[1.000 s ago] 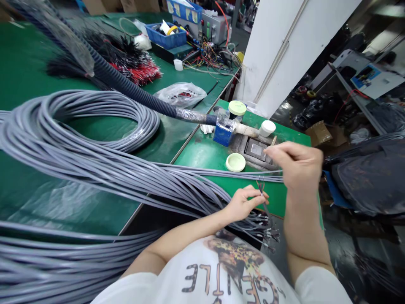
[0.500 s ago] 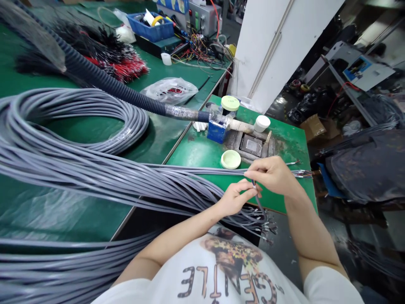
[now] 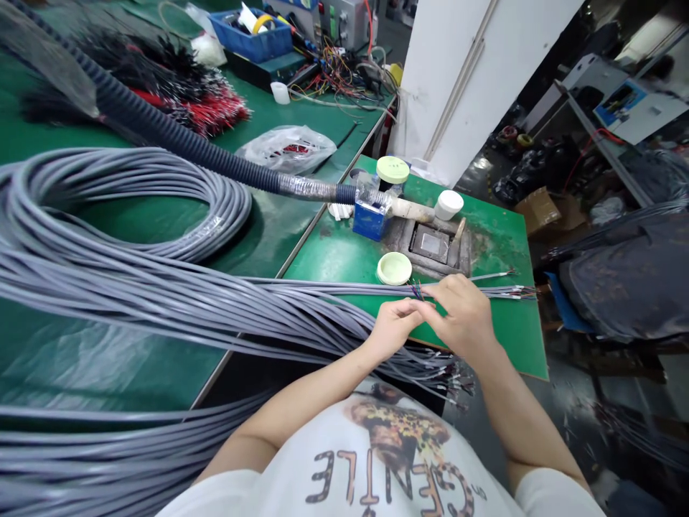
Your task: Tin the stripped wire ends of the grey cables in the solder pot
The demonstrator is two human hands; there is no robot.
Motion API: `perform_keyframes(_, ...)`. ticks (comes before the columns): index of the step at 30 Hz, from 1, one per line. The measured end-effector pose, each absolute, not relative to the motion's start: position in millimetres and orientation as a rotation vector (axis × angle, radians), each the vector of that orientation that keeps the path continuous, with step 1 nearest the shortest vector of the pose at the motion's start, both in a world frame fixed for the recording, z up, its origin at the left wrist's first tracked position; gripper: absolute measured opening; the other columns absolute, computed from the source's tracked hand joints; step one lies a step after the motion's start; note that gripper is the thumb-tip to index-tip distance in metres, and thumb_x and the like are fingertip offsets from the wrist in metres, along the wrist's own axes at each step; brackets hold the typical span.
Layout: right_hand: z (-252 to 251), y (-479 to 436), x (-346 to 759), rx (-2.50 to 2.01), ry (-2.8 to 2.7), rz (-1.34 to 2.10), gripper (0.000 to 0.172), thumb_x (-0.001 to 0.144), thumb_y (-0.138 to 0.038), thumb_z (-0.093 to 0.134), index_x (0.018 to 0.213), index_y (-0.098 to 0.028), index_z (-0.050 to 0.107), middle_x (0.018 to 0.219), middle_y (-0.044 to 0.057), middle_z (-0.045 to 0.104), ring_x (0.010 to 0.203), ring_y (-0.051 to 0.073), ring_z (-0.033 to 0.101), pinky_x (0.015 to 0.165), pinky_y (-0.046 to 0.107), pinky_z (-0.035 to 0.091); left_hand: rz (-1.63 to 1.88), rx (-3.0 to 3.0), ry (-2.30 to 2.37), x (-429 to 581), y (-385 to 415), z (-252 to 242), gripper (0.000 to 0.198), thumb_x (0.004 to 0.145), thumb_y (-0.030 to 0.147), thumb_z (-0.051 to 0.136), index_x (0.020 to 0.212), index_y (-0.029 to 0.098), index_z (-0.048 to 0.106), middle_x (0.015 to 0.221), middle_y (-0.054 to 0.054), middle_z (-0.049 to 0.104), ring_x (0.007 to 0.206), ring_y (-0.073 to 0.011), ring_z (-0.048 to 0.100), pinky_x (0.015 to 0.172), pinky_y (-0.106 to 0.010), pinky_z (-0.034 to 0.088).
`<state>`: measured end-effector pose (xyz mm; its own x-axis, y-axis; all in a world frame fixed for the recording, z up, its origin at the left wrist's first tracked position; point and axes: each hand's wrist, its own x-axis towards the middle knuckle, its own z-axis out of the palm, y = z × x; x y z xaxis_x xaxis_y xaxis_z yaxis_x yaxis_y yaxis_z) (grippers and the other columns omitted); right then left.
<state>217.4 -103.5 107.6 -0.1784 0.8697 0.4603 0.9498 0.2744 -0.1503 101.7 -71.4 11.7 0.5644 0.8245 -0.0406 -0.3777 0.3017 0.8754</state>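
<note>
My left hand (image 3: 395, 327) and my right hand (image 3: 461, 314) meet over the front of the small green table. Between their fingers, thin coloured wires (image 3: 416, 290) stick up from the end of a grey cable, most of which my hands hide. Both hands are closed in a pinch on that cable end. Below and left of them runs a thick bundle of grey cables (image 3: 301, 316), its stripped ends (image 3: 449, 377) hanging near the table edge. Just behind the wires sits a shallow pale-green lid (image 3: 395, 268).
A dirty square pot (image 3: 430, 243) is set in the table, with a white cup (image 3: 448, 205) and a lidded jar (image 3: 392, 170) behind. A ribbed hose (image 3: 215, 154) ends at a blue box (image 3: 369, 220). Coiled grey cable (image 3: 226, 222) lies left.
My hands have drawn together. The wire ends, pointing down or hidden before, now stand up past my fingers toward the lid. My right hand has moved slightly lower.
</note>
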Motion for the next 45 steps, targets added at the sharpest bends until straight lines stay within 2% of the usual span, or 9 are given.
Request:
perform_keyframes(7,94,-103,213,-1.589,-2.001,-0.317,0.014,0.086,-0.021,0.059,0.074,-0.019,0.066,0.064,0.003,0.061,0.064,0.016,0.052,0.063,0.031,0.039,0.858,1.003,0.579,102,-71,17,0.032,0.075,0.045,0.07,0.08,0.014,0.076,0.076,-0.003,0.071,0.073,-0.0159,0.06,0.073,-0.027,0.047)
perform_keyframes(12,95,-109,215,-1.562,-1.938,-0.186,0.009,0.085,-0.021,0.061,0.083,-0.023,0.069,0.067,0.002,0.065,0.064,0.017,0.055,0.063,0.034,0.04,0.828,0.819,0.503,102,-70,12,0.03,0.074,0.041,0.073,0.086,0.015,0.076,0.079,-0.002,0.073,0.076,-0.0162,0.062,0.081,-0.03,0.047)
perform_keyframes(16,100,-112,225,-1.518,-1.95,-0.111,0.012,0.084,-0.021,0.062,0.09,-0.025,0.071,0.071,0.002,0.069,0.066,0.017,0.058,0.066,0.036,0.041,0.798,0.722,0.483,102,-68,9,0.028,0.07,0.04,0.076,0.077,0.013,0.074,0.072,-0.003,0.071,0.074,-0.0162,0.062,0.081,-0.031,0.046)
perform_keyframes(23,91,-117,257,-1.324,-2.128,0.009,0.044,0.085,-0.011,0.057,0.124,-0.031,0.06,0.113,0.005,0.069,0.104,0.023,0.061,0.088,0.043,0.049,0.738,0.447,0.391,95,-58,23,0.028,0.069,0.035,0.079,0.083,0.012,0.074,0.074,-0.005,0.071,0.069,-0.0121,0.062,0.075,-0.025,0.047)
perform_keyframes(27,79,-119,256,-1.25,-2.291,0.017,0.043,0.086,-0.017,0.06,0.126,-0.031,0.059,0.131,0.006,0.06,0.125,0.026,0.049,0.098,0.048,0.045,0.706,0.409,0.346,98,-55,27,0.03,0.07,0.038,0.077,0.081,0.011,0.071,0.071,-0.004,0.067,0.061,-0.0095,0.058,0.063,-0.022,0.046)
perform_keyframes(32,80,-109,259,-1.253,-2.09,0.01,0.031,0.087,-0.024,0.059,0.117,-0.031,0.064,0.113,0.005,0.07,0.118,0.027,0.056,0.095,0.049,0.048,0.716,0.664,0.417,91,-56,32,0.042,0.078,0.047,0.068,0.099,0.011,0.07,0.079,-0.008,0.072,0.072,-0.0155,0.064,0.074,-0.029,0.049)
perform_keyframes(35,87,-92,266,-1.375,-1.899,-0.015,0.024,0.089,-0.022,0.056,0.108,-0.027,0.068,0.101,0.007,0.072,0.104,0.025,0.062,0.088,0.043,0.052,0.869,1.105,0.514,74,-58,35,0.032,0.083,0.038,0.064,0.105,0.015,0.071,0.09,-0.01,0.075,0.086,-0.0188,0.064,0.084,-0.032,0.047)
perform_keyframes(38,93,-71,270,-1.467,-1.848,0.035,0.018,0.09,-0.023,0.055,0.102,-0.025,0.069,0.097,0.006,0.072,0.097,0.023,0.063,0.087,0.04,0.051,1.122,1.512,0.576,56,-60,30,0.019,0.084,0.025,0.063,0.099,0.018,0.073,0.087,-0.008,0.075,0.083,-0.0179,0.062,0.081,-0.033,0.047)
perform_keyframes(45,93,-27,265,-1.555,-1.98,0.104,0.016,0.091,-0.029,0.052,0.094,-0.024,0.068,0.093,0.005,0.071,0.095,0.023,0.061,0.089,0.041,0.045,1.348,1.848,0.745,37,-61,-4,0.017,0.083,0.019,0.062,0.098,0.021,0.07,0.083,-0.005,0.074,0.079,-0.0176,0.062,0.078,-0.035,0.045)
